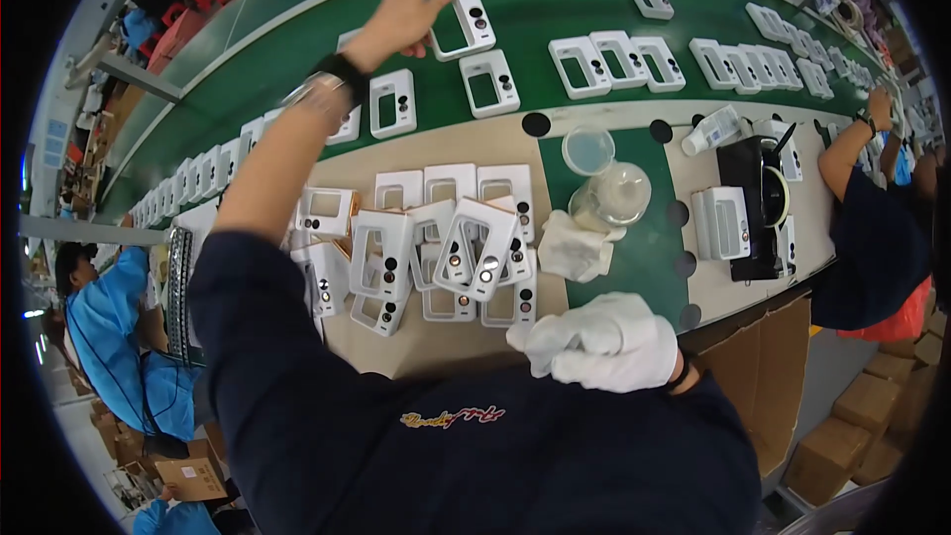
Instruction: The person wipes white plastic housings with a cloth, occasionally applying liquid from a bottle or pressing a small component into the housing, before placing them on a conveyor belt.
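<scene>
A white plastic frame (461, 15) with a rectangular window sits at the top centre of the picture, over the green conveyor belt (555, 0), pinched at its left edge by the bare left hand (396, 25), whose fingers close around it. The right hand (604, 342), in a white glove, is curled into a loose fist at lower centre, holding nothing visible. A heap of similar frames (436, 253) lies on the tabletop (466, 144) between them.

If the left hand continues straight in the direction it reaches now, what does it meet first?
The left hand already grips a white frame over the green belt. Beyond it, probably only bare belt, then the belt's white far edge; depth is unclear.
</scene>
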Action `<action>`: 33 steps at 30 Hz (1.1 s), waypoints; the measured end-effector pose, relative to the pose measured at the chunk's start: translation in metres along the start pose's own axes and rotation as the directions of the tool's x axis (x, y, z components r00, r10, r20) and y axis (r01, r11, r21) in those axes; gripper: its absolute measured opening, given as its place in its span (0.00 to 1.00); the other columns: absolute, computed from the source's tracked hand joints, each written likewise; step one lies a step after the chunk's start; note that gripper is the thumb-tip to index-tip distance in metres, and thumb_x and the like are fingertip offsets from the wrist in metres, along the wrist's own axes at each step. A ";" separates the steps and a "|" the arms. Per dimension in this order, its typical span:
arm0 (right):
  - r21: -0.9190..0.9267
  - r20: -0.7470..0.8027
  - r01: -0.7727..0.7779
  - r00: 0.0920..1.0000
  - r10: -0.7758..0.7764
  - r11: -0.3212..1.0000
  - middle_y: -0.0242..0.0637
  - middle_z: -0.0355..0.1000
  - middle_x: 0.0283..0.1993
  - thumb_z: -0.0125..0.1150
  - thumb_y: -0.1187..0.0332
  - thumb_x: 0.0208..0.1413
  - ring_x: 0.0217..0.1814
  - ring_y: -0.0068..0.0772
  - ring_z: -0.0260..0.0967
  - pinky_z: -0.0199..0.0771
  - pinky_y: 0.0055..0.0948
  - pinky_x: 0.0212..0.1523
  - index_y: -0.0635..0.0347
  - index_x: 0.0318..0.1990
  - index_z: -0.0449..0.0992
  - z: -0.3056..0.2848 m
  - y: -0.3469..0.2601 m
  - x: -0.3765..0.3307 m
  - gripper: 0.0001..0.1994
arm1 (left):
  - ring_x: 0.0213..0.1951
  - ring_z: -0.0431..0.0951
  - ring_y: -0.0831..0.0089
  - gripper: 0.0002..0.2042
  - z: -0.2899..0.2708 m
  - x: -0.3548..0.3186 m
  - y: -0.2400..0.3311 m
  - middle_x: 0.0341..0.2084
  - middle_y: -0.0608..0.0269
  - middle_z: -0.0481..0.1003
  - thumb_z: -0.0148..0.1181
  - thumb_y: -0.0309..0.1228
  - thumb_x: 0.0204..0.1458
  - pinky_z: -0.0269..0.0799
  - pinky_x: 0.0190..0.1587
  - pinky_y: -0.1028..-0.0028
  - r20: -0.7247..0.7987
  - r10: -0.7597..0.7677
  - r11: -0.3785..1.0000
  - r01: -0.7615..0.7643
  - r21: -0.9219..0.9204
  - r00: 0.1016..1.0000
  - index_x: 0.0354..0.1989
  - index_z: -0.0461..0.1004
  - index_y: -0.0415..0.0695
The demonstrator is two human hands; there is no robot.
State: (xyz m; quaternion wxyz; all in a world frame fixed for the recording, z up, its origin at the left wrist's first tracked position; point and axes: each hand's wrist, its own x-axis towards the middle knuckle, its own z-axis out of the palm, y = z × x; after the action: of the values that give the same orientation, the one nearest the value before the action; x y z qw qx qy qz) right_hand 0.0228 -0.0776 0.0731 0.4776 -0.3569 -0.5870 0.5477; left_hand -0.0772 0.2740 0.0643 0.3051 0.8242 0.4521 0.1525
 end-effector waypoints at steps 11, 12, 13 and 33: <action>-0.021 -0.206 -0.088 0.975 0.082 0.996 0.42 0.72 0.29 0.54 0.74 0.48 0.25 0.29 0.69 0.68 0.22 0.25 0.70 0.36 0.72 -0.024 0.019 -0.017 0.09 | 0.15 0.72 0.69 0.35 0.062 0.063 -0.053 0.16 0.54 0.71 0.52 0.49 0.43 0.66 0.14 0.75 -0.047 0.013 0.973 -0.002 0.233 0.999 0.47 0.51 0.28; -0.018 -0.213 -0.101 0.972 0.095 0.995 0.42 0.72 0.29 0.54 0.74 0.48 0.25 0.29 0.69 0.68 0.22 0.25 0.70 0.36 0.72 -0.025 0.018 -0.016 0.09 | 0.15 0.72 0.69 0.35 0.062 0.051 -0.042 0.16 0.54 0.71 0.52 0.49 0.43 0.66 0.14 0.75 -0.034 0.011 0.974 -0.003 0.225 0.999 0.47 0.51 0.28; 0.052 -0.199 -0.164 0.965 0.172 0.985 0.42 0.72 0.29 0.54 0.73 0.48 0.25 0.28 0.69 0.68 0.22 0.26 0.70 0.36 0.71 -0.026 0.015 -0.013 0.09 | 0.14 0.72 0.70 0.32 0.061 0.036 -0.027 0.15 0.55 0.70 0.53 0.47 0.43 0.66 0.14 0.75 0.211 -0.121 0.958 0.059 0.279 0.970 0.45 0.54 0.28; -0.964 0.027 0.125 0.924 -0.382 0.235 0.41 0.65 0.45 0.57 0.60 0.42 0.39 0.35 0.68 0.69 0.25 0.35 0.51 0.43 0.69 0.025 -0.025 0.070 0.18 | 0.30 0.74 0.69 0.18 0.006 -0.257 0.065 0.29 0.57 0.73 0.56 0.24 0.38 0.68 0.32 0.75 0.130 0.384 0.805 -0.263 -0.532 0.914 0.41 0.66 0.38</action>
State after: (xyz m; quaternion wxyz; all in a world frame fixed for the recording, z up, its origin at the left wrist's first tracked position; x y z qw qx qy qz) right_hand -0.0183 -0.0230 0.1114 0.3111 -0.5262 -0.7904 -0.0402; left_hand -0.1718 0.0306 0.1077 0.5293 0.7926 0.2096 0.2183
